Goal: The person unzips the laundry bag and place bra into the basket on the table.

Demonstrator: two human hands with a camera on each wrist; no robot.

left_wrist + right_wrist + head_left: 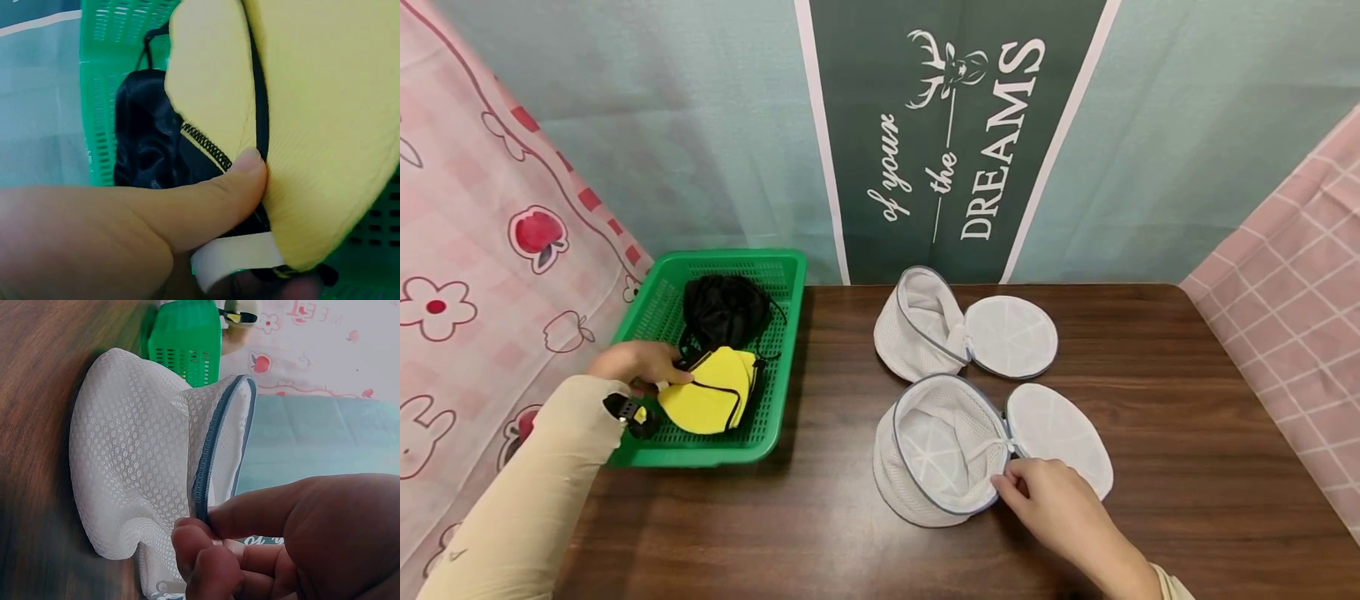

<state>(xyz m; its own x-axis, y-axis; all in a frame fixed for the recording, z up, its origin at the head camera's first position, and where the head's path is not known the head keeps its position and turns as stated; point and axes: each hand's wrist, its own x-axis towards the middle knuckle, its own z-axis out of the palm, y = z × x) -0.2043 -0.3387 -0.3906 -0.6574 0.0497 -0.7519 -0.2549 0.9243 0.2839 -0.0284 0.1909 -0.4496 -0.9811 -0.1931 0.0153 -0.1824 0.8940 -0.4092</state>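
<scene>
My left hand (642, 364) pinches a yellow fabric item (707, 400) with black trim and a white tag (240, 255), inside the green basket. The thumb lies on top of the cloth; most of the other fingers are hidden under it. My right hand (1051, 500) pinches the zippered rim of the nearer white mesh laundry bag (887, 458) between thumb and fingers. This bag stands with its mouth open, its round lid (1060, 433) folded out to the right. In the right wrist view, the grey-blue zipper (212, 456) runs up from my fingertips.
The green plastic basket (796, 333) stands at the left of the brown wooden table (820, 533). A bunched black cloth item (724, 308) with cords lies in it. Behind the nearer bag sits a second mesh laundry bag (898, 342), its lid (1011, 336) also spread rightward. Curtains hang around the table.
</scene>
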